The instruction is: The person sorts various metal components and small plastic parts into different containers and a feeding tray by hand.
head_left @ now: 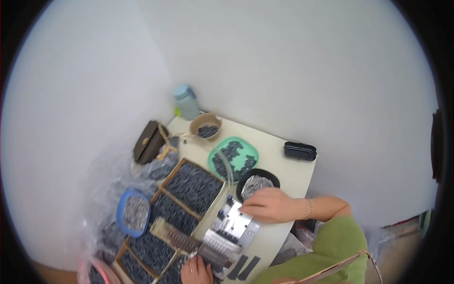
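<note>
My right hand point(270, 206) reaches over a silver metal fixture point(235, 221) with dark fittings on the table. Its fingers are pinched together at the fixture's upper end; whatever they hold is too small to make out. Just beyond that hand sits a black bowl point(246, 178) of thin silver metal pieces. My left hand point(197, 271) is low in the view, beside the fixture's lower end and a compartmented box point(202, 226) of small dark grey parts. Its fingers are curled close together, and their grip is hidden. A clear tube point(228, 166) runs to the fixture.
A green tray point(246, 150) and a tan bucket point(204, 122) hold dark parts. The blue bowl point(121, 208) of silver pieces rests at left near plastic bags. A blue bottle point(187, 102), brown handbag point(150, 142) and black case point(300, 151) stand around. White walls close off the far side.
</note>
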`<state>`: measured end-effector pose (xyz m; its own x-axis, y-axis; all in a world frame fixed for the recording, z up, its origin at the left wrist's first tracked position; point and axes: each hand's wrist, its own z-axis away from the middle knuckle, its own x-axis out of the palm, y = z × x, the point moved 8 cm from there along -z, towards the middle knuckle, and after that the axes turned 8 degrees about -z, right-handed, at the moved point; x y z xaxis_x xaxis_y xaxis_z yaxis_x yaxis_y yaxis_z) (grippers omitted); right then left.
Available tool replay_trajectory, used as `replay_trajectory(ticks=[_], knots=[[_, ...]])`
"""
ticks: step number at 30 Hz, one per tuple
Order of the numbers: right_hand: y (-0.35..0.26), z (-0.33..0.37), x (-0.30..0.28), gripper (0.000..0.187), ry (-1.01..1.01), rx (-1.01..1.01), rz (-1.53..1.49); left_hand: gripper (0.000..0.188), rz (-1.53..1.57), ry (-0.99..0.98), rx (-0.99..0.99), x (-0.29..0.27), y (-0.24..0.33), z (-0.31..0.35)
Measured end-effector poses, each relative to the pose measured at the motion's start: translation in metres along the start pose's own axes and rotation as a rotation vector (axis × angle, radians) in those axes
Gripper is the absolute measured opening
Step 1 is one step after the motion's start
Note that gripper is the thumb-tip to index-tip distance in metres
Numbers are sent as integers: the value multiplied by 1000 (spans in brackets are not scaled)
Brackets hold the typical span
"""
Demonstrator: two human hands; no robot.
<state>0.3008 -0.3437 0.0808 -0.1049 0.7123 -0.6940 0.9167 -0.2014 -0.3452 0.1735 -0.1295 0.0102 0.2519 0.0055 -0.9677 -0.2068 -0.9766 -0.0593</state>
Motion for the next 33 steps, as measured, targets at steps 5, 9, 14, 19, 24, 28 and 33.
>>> replay_trajectory(ticks=[5, 9, 14, 19, 24, 28, 33], knots=[[51, 62, -39, 27, 210, 264, 158, 36, 87, 26, 263, 32, -27, 10], [65, 80, -38, 28, 280, 293, 139, 37, 46, 9, 147, 3, -8, -49], [68, 84, -42, 30, 370, 218, 169, 37, 41, -4, 123, -4, -9, -68], [74, 81, -39, 28, 342, 234, 149, 37, 41, -12, 106, -7, -12, -76], [73, 82, -35, 28, 333, 241, 142, 38, 39, -12, 101, -7, -15, -79], [71, 84, -36, 28, 334, 244, 145, 38, 42, -7, 109, -7, -15, -81], [73, 84, -36, 28, 344, 240, 138, 39, 38, -6, 116, -10, -16, -85]])
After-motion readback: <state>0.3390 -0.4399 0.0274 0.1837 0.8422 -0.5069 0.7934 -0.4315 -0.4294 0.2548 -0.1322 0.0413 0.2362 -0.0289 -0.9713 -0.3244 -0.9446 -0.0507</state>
